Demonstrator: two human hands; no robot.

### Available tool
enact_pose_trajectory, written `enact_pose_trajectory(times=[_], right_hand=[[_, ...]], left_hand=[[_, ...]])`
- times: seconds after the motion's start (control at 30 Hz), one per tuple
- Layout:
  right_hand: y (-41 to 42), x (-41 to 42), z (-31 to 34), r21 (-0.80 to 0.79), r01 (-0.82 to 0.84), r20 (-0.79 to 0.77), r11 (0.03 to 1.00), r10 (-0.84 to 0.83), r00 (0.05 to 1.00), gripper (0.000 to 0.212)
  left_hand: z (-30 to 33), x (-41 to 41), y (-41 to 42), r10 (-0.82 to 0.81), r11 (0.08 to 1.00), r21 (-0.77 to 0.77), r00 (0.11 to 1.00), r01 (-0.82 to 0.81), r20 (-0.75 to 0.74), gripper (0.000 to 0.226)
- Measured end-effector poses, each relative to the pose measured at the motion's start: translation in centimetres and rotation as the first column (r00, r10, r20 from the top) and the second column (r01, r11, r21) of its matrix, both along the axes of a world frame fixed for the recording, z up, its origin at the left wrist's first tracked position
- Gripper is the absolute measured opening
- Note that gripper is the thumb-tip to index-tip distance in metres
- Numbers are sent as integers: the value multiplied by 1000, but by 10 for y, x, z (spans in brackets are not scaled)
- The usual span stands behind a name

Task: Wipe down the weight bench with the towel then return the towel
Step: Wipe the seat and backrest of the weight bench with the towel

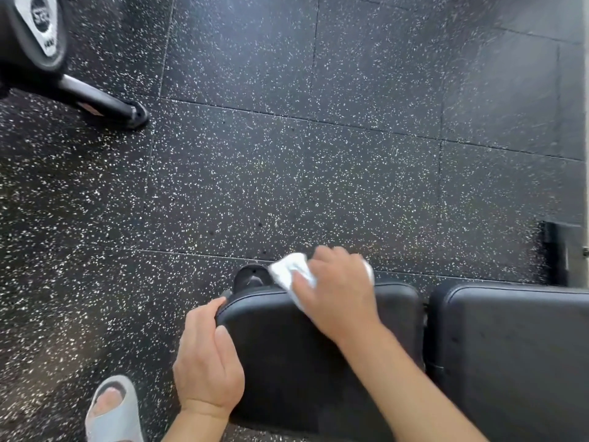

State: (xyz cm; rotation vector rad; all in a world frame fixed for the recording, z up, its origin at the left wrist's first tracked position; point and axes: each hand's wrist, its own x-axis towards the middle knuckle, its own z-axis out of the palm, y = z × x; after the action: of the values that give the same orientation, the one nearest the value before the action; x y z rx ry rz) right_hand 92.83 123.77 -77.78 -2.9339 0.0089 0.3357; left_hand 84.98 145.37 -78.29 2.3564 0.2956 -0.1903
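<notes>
The black padded weight bench fills the lower right: its seat pad (287,362) lies under both my hands and its longer back pad (510,346) sits to the right, a narrow gap between them. My right hand (338,295) holds a crumpled white towel (291,271) against the far edge of the seat pad, and most of the towel is hidden under the palm. My left hand (207,368) grips the seat pad's left corner, with fingers curled over the edge and the thumb on top.
Black rubber floor tiles with white speckles (287,154) lie all around. A dark machine with a foot bar (105,103) stands at the top left. A bench frame piece (251,277) shows past the seat. My foot in a pale slide sandal (111,409) stands lower left. A metal post base (561,250) is at right.
</notes>
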Motion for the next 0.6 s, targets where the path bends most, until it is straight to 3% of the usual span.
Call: enact_pose_trajectory(times=[0.13,0.23,0.37,0.43,0.6], right_hand=[[67,11,-5,142,-60,46,988,54,997,44],[49,12,-4,194,-149,33,970,146,989,44],[-10,8,-4,1,-41,-102,999,41,994,61],[-19,4,0,-85,17,-60,996,-22,998,62],[61,5,3,-59,14,-11,998,-15,1000,52]], left_hand=[[-2,0,1,-3,1000,-6,1000,3,4,46],[-5,-3,3,-14,1000,-3,1000,14,15,45],[-5,-4,3,10,999,-49,999,-8,34,44],[-5,-4,5,13,997,-75,999,-10,40,43],[-3,-3,12,19,981,-193,1000,-20,-6,43]])
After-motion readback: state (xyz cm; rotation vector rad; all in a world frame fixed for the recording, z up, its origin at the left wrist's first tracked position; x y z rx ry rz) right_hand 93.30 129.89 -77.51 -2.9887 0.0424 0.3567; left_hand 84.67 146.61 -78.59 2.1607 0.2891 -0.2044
